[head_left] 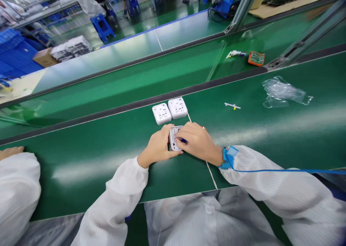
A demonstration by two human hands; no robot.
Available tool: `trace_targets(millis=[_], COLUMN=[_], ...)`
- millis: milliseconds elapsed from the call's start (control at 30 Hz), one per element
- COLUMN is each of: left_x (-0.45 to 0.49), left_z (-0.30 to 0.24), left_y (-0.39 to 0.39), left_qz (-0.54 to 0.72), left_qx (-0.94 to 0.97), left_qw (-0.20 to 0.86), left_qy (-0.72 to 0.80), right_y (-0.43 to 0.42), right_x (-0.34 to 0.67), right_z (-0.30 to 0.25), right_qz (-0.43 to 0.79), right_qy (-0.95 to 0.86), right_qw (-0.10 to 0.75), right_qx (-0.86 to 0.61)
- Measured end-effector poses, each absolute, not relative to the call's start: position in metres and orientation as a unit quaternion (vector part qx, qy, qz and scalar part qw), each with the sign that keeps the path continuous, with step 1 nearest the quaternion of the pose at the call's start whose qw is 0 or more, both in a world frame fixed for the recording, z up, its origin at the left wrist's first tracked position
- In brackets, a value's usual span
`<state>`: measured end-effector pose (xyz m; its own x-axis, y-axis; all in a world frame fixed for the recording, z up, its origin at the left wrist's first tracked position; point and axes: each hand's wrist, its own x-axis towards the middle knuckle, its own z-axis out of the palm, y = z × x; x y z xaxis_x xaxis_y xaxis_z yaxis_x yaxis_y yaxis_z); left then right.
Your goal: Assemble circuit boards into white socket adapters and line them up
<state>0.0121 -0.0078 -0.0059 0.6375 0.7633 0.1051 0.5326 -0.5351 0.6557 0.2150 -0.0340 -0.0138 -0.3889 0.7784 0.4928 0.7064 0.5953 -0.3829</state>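
Observation:
My left hand point(158, 145) grips a white plastic housing point(175, 144) by its left side, fingers and thumb round its edges. The housing lies open side up, and small parts show inside it. My right hand point(197, 141) reaches over the housing from the right, its fingers pinched on a small dark-blue object point(183, 140) whose kind I cannot make out. A blue wrist strap point(229, 157) circles my right wrist. Just beyond my hands, two white square units point(161, 113) lie side by side with slots and print facing up.
A green worktop point(94, 166) spreads around. On the right lie a white-and-yellow plastic piece point(232, 106) and crumpled clear plastic point(283, 91). A sunken green conveyor point(121, 82) behind carries an orange-framed circuit board point(256, 58). A co-worker's sleeve point(18, 184) rests at left. A blue cord point(270, 170) trails right.

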Motion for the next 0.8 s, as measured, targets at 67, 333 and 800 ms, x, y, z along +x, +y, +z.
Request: trace_targets(millis=[67, 333, 800], left_x=[0.0138, 0.0174, 0.0210], left_z=[-0.0072, -0.0093, -0.0098], left_y=[-0.0090, -0.0114, -0.0132], left_qz=[0.194, 0.204, 0.225], left_qx=[0.847, 0.837, 0.825], left_qw=[0.291, 0.288, 0.295], left_qy=[0.401, 0.418, 0.426], right_y=[-0.0349, -0.0377, -0.0301], right_x=[0.2141, 0.2095, 0.2087], right_z=[-0.0147, -0.0200, -0.0139], right_qz=[0.050, 0.031, 0.097], right_qy=[-0.831, -0.807, -0.836], right_qw=[0.325, 0.361, 0.351], right_qx=[-0.448, -0.466, -0.411])
